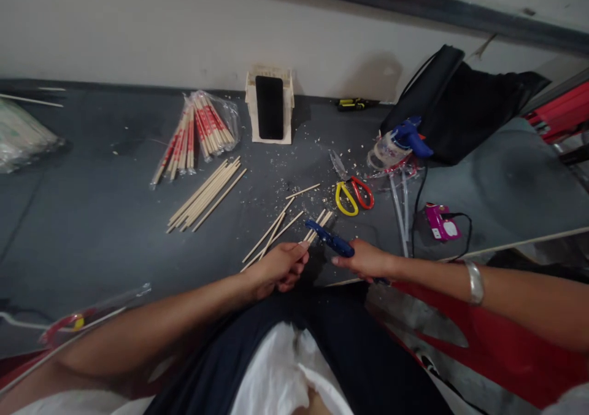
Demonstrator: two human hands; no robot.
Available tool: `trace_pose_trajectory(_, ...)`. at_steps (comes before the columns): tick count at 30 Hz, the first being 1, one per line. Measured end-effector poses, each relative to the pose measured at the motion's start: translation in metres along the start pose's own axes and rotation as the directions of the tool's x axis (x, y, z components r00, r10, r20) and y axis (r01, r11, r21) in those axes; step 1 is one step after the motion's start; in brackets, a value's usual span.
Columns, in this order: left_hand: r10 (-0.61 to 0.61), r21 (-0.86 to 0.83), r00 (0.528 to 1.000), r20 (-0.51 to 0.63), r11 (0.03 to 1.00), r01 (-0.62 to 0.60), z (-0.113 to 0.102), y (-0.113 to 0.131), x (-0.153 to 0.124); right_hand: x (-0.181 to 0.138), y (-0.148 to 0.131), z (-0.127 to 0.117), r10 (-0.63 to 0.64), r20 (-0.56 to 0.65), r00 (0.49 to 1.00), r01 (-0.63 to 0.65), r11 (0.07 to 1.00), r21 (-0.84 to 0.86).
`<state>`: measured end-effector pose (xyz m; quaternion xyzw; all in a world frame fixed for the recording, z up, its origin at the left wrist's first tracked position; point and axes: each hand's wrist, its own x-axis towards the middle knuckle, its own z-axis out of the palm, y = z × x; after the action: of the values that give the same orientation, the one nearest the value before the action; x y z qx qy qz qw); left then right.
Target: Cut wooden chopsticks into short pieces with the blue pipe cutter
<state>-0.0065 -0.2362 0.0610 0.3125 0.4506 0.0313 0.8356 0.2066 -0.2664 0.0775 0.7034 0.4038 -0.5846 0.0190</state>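
Note:
My left hand (280, 266) is closed around a few thin wooden chopsticks (321, 224), whose far ends stick out beyond my fingers. My right hand (365, 260) grips a dark blue hand tool (335, 241). Its head lies across the held chopsticks, and its exact kind is unclear. A few loose chopsticks (271, 237) rest on the dark table just beyond my left hand. Scissors (352, 195) with one yellow and one red handle lie partly spread, past my right hand, among scattered wood chips.
Several chopsticks (205, 197) lie in a pile left of centre, below plastic-wrapped bundles (197, 129). A phone (269, 108) leans on a wooden stand. Rightward are a blue glue gun (414, 137), clear glue sticks (399, 209), a purple card (442, 222) and a black bag (464, 108).

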Motion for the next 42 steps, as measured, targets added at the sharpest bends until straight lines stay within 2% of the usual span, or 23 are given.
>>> trace_pose_trajectory(5,-0.033,-0.010,0.998,0.044,0.999,0.034,0.000,-0.009,0.005,-0.011,-0.009,-0.007,0.117,0.088,0.989,-0.115,0.993,-0.020)
trace_pose_trajectory(7,-0.027,-0.006,0.999,0.040,1.000,0.027,0.001,-0.012,0.007,-0.013,-0.011,-0.010,0.135,0.060,0.989,-0.129,0.987,-0.097)
trace_pose_trajectory(9,-0.013,-0.003,1.000,0.023,1.000,0.013,0.002,-0.015,0.009,-0.014,-0.012,-0.012,0.134,0.027,0.991,-0.127,0.974,-0.190)
trace_pose_trajectory(11,-0.006,0.004,1.000,0.010,1.000,0.006,0.003,-0.016,0.009,-0.016,-0.012,-0.013,0.120,0.045,0.992,-0.106,0.965,-0.242)
trace_pose_trajectory(14,-0.024,0.028,1.000,0.011,0.999,0.024,0.003,-0.015,0.008,-0.020,-0.009,-0.011,0.088,0.069,0.994,-0.068,0.968,-0.243)
trace_pose_trajectory(19,-0.050,0.030,0.998,0.035,0.998,0.049,0.005,-0.016,0.009,-0.020,-0.001,0.000,0.089,-0.003,0.996,-0.086,0.951,-0.295)
trace_pose_trajectory(22,-0.073,0.048,0.996,0.048,0.996,0.070,0.007,-0.017,0.010,-0.017,0.006,0.008,0.127,-0.008,0.992,-0.124,0.955,-0.271)
trace_pose_trajectory(26,-0.129,0.098,0.990,0.057,0.988,0.123,0.007,-0.017,0.010,-0.010,0.025,0.016,0.093,-0.026,0.995,-0.097,0.971,-0.217)
trace_pose_trajectory(30,-0.164,0.170,0.983,0.086,0.974,0.147,0.002,-0.014,0.006,-0.005,0.048,0.030,0.087,-0.022,0.996,-0.088,0.994,-0.059)
trace_pose_trajectory(33,-0.193,0.231,0.977,0.091,0.959,0.167,-0.005,-0.011,0.001,-0.004,0.059,0.045,0.033,-0.006,0.999,-0.033,0.997,0.073)
trace_pose_trajectory(38,-0.228,0.264,0.972,0.057,0.942,0.206,-0.008,-0.005,-0.006,-0.006,0.061,0.060,-0.080,0.013,0.997,0.076,0.973,0.220)
trace_pose_trajectory(42,-0.232,0.294,0.972,0.026,0.932,0.214,-0.004,-0.002,-0.009,-0.014,0.051,0.058,-0.052,0.043,0.998,0.041,0.974,0.223)
